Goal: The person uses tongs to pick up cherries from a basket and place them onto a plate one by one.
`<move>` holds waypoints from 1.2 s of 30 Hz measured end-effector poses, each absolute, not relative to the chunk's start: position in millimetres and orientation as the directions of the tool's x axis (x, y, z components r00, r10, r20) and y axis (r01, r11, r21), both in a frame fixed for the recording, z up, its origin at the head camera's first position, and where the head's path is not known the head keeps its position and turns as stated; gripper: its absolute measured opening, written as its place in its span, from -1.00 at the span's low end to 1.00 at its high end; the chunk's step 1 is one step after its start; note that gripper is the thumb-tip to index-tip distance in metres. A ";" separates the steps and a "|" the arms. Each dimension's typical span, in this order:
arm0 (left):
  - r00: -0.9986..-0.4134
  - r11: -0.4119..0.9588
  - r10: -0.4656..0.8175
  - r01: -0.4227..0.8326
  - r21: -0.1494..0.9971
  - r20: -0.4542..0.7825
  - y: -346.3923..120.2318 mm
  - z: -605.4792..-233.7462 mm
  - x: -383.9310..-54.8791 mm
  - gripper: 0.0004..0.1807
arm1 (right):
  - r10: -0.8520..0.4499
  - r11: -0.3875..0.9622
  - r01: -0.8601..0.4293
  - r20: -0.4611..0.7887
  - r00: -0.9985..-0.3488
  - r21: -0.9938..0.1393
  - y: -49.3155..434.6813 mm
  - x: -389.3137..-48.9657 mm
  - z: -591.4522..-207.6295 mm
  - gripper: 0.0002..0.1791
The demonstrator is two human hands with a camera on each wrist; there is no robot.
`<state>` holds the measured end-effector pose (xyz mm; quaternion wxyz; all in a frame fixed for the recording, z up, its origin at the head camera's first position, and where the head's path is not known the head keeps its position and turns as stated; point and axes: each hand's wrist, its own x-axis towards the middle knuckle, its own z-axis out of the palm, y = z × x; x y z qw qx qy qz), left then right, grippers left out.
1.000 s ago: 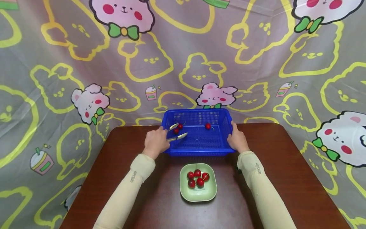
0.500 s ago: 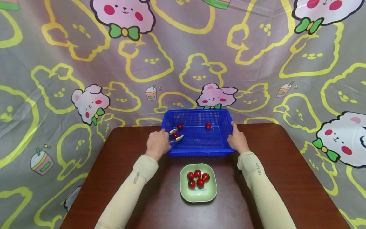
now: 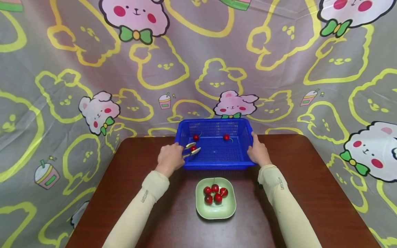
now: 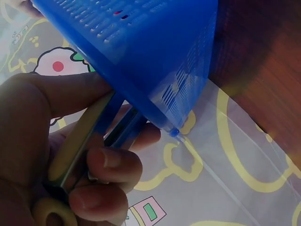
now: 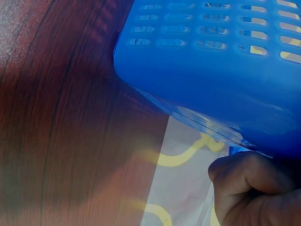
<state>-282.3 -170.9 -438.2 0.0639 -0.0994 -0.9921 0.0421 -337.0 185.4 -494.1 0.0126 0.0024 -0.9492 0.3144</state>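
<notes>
My left hand (image 3: 170, 158) grips a pair of tongs (image 4: 82, 136) over the left rim of a blue plastic basket (image 3: 217, 166). Inside, the pale tong tips lie on both sides of a red cherry (image 3: 193, 148). Farther back in the basket sit a second cherry (image 3: 195, 137) at the left and a third cherry (image 3: 226, 137) at the right, both with stems. At the basket's right side, my right hand (image 3: 259, 153) holds the rim, fingers curled in the right wrist view.
In front of the basket, a light green square dish (image 3: 215, 214) holds several cherries (image 3: 218, 198). Everything stands on a dark brown wooden table (image 3: 297, 179). A grey cartoon-printed cloth (image 3: 266, 44) hangs close behind the table's far edge.
The tong tips have drawn nearer together and now flank the front left cherry, which has shifted slightly toward the front. My right hand and the basket have stayed in place.
</notes>
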 end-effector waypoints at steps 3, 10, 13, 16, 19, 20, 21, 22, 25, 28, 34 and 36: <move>-0.967 0.975 0.214 0.204 -0.082 0.140 -172.0 -440.0 -280.9 -0.81 | 0.002 0.802 -0.013 0.023 -1.000 -0.597 185.7 -337.6 -494.4 -0.23; -0.952 0.972 0.234 0.225 -0.067 0.198 -173.9 -441.6 -277.0 -0.75 | -0.001 0.804 -0.015 0.024 -1.000 -0.595 187.0 -337.7 -494.8 -0.22; -0.944 0.971 0.239 0.233 -0.053 0.229 -174.3 -442.4 -275.8 -0.68 | -0.001 0.804 -0.018 0.029 -1.000 -0.594 187.6 -337.5 -495.1 -0.22; -0.937 0.970 0.243 0.242 -0.034 0.252 -175.1 -444.0 -274.1 -0.59 | 0.000 0.802 -0.017 0.027 -1.000 -0.597 187.3 -337.1 -494.7 -0.22; -0.928 0.967 0.248 0.253 -0.017 0.279 -176.0 -445.7 -271.8 -0.56 | 0.000 0.799 -0.013 0.021 -1.000 -0.601 186.8 -337.1 -494.1 -0.22; -0.923 0.966 0.251 0.258 -0.012 0.291 -176.4 -446.4 -271.2 -0.56 | 0.000 0.799 -0.012 0.020 -1.000 -0.601 186.8 -337.2 -494.0 -0.23; -0.919 0.964 0.254 0.264 -0.007 0.302 -176.9 -447.1 -270.7 -0.56 | -0.001 0.799 -0.011 0.018 -1.000 -0.601 186.8 -337.5 -494.1 -0.22; -0.914 0.963 0.257 0.270 -0.002 0.313 -177.3 -447.4 -270.1 -0.55 | -0.001 0.799 -0.011 0.017 -1.000 -0.601 186.7 -337.7 -493.9 -0.22; -0.899 0.957 0.267 0.290 0.016 0.347 -178.4 -448.1 -267.9 -0.54 | -0.003 0.800 -0.012 0.016 -1.000 -0.600 186.6 -337.8 -493.0 -0.22; -0.889 0.949 0.276 0.312 0.042 0.367 -178.3 -447.7 -264.2 -0.51 | -0.004 0.800 -0.013 0.017 -1.000 -0.600 186.2 -337.2 -491.8 -0.23; -0.868 0.931 0.299 0.357 0.081 0.396 -176.7 -446.7 -253.9 -0.51 | -0.005 0.800 -0.016 0.021 -1.000 -0.599 186.3 -337.0 -492.9 -0.23; -0.861 0.924 0.307 0.372 0.089 0.406 -176.1 -445.8 -250.4 -0.51 | -0.004 0.801 -0.014 0.018 -1.000 -0.598 186.8 -337.2 -493.7 -0.23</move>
